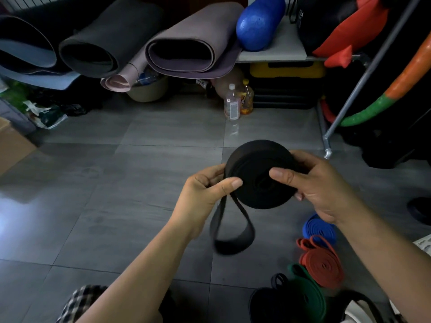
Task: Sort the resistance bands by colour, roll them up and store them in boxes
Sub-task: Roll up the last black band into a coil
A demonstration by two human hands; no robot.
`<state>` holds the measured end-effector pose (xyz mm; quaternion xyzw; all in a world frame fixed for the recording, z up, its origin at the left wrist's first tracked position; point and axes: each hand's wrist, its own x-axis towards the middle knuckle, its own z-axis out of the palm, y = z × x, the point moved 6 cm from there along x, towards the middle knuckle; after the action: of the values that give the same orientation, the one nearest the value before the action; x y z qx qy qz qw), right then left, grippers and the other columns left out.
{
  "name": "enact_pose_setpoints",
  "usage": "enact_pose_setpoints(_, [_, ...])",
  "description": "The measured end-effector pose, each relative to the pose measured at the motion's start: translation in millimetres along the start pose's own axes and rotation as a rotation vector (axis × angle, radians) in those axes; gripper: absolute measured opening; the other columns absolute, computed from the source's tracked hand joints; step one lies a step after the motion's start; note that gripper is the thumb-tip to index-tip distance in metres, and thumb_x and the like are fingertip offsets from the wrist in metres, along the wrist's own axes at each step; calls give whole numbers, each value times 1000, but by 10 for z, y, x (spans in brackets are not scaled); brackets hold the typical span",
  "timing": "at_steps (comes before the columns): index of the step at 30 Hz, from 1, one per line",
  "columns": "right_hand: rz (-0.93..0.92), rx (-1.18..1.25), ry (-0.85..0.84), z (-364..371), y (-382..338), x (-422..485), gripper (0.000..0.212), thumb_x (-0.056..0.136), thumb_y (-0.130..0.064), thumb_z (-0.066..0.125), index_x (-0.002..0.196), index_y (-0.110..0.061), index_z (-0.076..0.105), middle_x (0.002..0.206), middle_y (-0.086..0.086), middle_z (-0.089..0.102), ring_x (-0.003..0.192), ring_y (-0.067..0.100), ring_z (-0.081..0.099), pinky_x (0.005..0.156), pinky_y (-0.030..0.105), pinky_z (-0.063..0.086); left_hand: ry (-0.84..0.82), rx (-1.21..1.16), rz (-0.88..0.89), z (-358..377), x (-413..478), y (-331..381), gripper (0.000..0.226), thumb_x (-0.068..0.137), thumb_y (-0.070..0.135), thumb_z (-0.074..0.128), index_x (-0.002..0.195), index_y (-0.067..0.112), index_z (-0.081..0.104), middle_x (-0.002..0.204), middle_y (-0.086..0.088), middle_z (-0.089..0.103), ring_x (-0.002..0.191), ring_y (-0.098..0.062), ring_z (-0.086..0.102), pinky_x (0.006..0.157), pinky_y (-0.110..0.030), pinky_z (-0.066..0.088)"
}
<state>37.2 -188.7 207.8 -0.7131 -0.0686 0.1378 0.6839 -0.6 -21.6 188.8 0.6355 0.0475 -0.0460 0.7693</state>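
A black resistance band [254, 157] is wound into a thick roll that I hold up above the floor. My right hand [319, 185] grips the roll from the right, thumb pressed on its face. My left hand [205, 192] pinches the band at the roll's left edge, and a loose black loop [233, 234] hangs down below it. On the floor at the lower right lie a rolled blue band [319, 229], a rolled red band [324, 262], a green band [307, 290] and another black band [270, 301].
Rolled exercise mats [186, 50] and a blue foam roller [258, 24] lie on a shelf at the back. Two bottles [233, 103] stand on the grey tiled floor [116, 194]. A cardboard box [11, 145] sits at the left, a metal pole [363, 75] at the right.
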Motion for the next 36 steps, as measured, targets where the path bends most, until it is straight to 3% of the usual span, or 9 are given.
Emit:
enact_pose_setpoints(7, [-11, 150, 84, -32, -45, 1, 21, 66, -28, 62, 83, -16, 62, 53, -13, 59, 39, 0, 45, 37, 12, 30, 72, -168, -39, 98, 48, -97, 39, 63, 17, 66, 101, 6, 65, 88, -3, 73, 87, -16, 68, 85, -24, 54])
enact_pose_setpoints(12, [49, 337, 191, 16, 63, -23, 17, 66, -28, 62, 78, -15, 61, 49, -12, 57, 36, 1, 40, 36, 12, 29, 92, -425, -127, 249, 7, -250, 33, 70, 19, 61, 100, 6, 65, 91, -4, 73, 85, -13, 69, 71, -19, 54])
enact_pose_setpoints(17, [182, 582, 279, 214, 347, -92, 22, 72, -31, 61, 84, -13, 59, 45, -12, 48, 36, 2, 35, 37, 12, 32, 138, -582, -222, 394, -35, -395, 70, 65, 37, 76, 122, 3, 56, 117, -15, 65, 108, -27, 62, 97, -36, 49])
enact_pose_setpoints(20, [224, 617, 214, 293, 426, -110, 26, 69, -30, 63, 88, -13, 60, 55, -8, 55, 39, 2, 36, 38, 14, 36, 194, -586, -204, 331, 5, -402, 59, 71, 29, 66, 121, -1, 56, 110, -17, 66, 99, -27, 64, 92, -36, 52])
enact_pose_setpoints(23, [304, 328, 7, 174, 352, -74, 33, 64, -33, 66, 90, -14, 59, 73, -3, 62, 51, 5, 48, 47, 19, 42, 166, -503, -193, 237, 53, -328, 39, 72, 19, 64, 106, 0, 60, 91, -11, 72, 82, -20, 69, 70, -28, 57])
enact_pose_setpoints(25, [245, -79, -71, -44, 256, -6, 49, 57, -45, 67, 98, -20, 56, 95, -5, 63, 79, 5, 59, 69, 22, 46, 145, -363, -169, 155, 83, -237, 29, 69, 12, 66, 96, 1, 61, 79, -7, 72, 69, -17, 69, 58, -21, 54])
enact_pose_setpoints(28, [117, -373, -147, -199, 134, 61, 78, 45, -55, 70, 116, -31, 47, 122, -9, 54, 111, 7, 53, 97, 28, 41, 49, -15, -120, 108, 95, -170, 24, 66, 2, 71, 89, 3, 65, 77, -5, 72, 70, -15, 68, 64, -22, 55])
enact_pose_setpoints(31, [149, -337, -302, -5, 151, 4, 63, 45, -46, 75, 102, -23, 60, 103, 1, 69, 96, 14, 65, 90, 35, 51, -65, 117, -164, 198, 22, -225, 35, 62, 9, 74, 96, 1, 66, 88, -11, 72, 81, -21, 69, 74, -26, 56])
enact_pose_setpoints(36, [91, -106, -126, 30, 124, 40, 44, 48, -34, 75, 84, -12, 63, 72, 0, 70, 71, 12, 67, 69, 27, 54, -81, -109, -191, 196, 9, -207, 45, 67, 17, 65, 110, 3, 61, 93, -9, 72, 87, -20, 69, 72, -22, 55])
